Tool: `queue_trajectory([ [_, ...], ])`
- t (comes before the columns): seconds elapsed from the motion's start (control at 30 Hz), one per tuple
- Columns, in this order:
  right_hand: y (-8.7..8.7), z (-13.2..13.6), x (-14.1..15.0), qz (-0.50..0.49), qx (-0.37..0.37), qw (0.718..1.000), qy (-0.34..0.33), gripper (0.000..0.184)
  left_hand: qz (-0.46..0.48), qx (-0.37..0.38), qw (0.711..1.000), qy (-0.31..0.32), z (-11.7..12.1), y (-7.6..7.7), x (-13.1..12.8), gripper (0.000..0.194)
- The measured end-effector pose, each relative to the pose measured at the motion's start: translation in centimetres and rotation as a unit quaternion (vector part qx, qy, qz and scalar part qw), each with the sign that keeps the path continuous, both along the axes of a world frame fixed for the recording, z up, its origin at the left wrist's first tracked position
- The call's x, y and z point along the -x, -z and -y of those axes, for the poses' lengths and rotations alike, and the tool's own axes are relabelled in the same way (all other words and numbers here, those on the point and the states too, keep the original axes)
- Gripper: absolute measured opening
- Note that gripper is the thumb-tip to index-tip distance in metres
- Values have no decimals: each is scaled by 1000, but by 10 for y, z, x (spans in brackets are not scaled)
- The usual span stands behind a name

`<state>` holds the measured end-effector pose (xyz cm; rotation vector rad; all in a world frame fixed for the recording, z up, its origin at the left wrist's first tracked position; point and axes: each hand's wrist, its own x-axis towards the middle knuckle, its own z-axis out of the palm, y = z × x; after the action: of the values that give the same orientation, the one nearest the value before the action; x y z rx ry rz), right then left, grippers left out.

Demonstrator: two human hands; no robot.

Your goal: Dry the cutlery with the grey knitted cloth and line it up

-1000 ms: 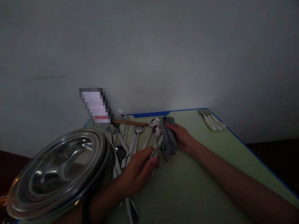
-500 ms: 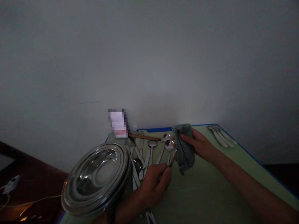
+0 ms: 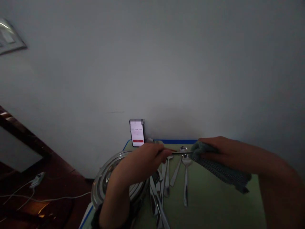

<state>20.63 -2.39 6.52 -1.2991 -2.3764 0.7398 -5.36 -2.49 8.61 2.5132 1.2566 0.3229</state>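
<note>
My left hand [image 3: 149,159] is closed on one end of a thin metal piece of cutlery [image 3: 179,153], held level above the table. The other end goes into a grey-green cloth [image 3: 221,168], so its kind cannot be made out. Around that end, my right hand [image 3: 222,149] grips the folded cloth, whose loose part hangs down to the right. Below the hands lie a spoon [image 3: 186,181] with its bowl toward the wall and a second spoon bowl [image 3: 183,148]. More knives and handles [image 3: 158,200] lie in a loose pile nearer my left arm.
Stacked steel bowls [image 3: 102,181] stand at the table's left, partly behind my left forearm. A lit phone [image 3: 137,133] leans against the wall [image 3: 166,63]. The green table [image 3: 214,206] has a blue edge. A white cable [image 3: 59,198] runs at the left.
My hands have come up and level with each other, and the cloth now wraps the cutlery's end. The view has shifted left, so the forks at the right are out of sight.
</note>
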Motion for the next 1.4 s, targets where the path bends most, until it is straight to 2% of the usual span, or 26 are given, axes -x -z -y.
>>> queue_trajectory([
  [0.13, 0, -2, -3, 19, 52, 998, -25, 31, 34, 45, 996, 64, 6, -1, 11, 33],
  [0.23, -5, -1, -3, -8, 76, 996, -38, 31, 84, 65, 991, 79, 11, -4, 11, 36],
  [0.4, -10, 6, 10, -7, 82, 993, -83, 25, 102, 43, 994, -20, 13, -5, 1, 51],
  [0.47, -12, 11, 13, -3, 74, 993, -89, 22, 97, 35, 994, -38, 12, -5, -1, 52],
  [0.63, -17, 23, 10, 3, 47, 995, -93, 20, 100, 25, 995, -3, 12, -3, -2, 46],
  [0.77, -20, 31, 11, 23, 23, 992, -120, 17, 75, 46, 995, 48, 16, 1, -14, 41],
  [0.9, -20, 29, 14, 13, 35, 989, -140, 16, 64, 46, 993, 83, 19, 3, -21, 37],
  [1.17, -12, 13, 7, 9, 55, 990, -128, 18, 74, 128, 986, 73, 11, 1, 6, 29],
  [1.3, -13, 16, 2, 19, 58, 992, -110, 16, 61, 121, 988, 70, 9, 4, -5, 30],
  [1.4, -14, 19, 7, 38, 50, 989, -131, 14, 29, 109, 989, 97, 11, 7, -20, 32],
])
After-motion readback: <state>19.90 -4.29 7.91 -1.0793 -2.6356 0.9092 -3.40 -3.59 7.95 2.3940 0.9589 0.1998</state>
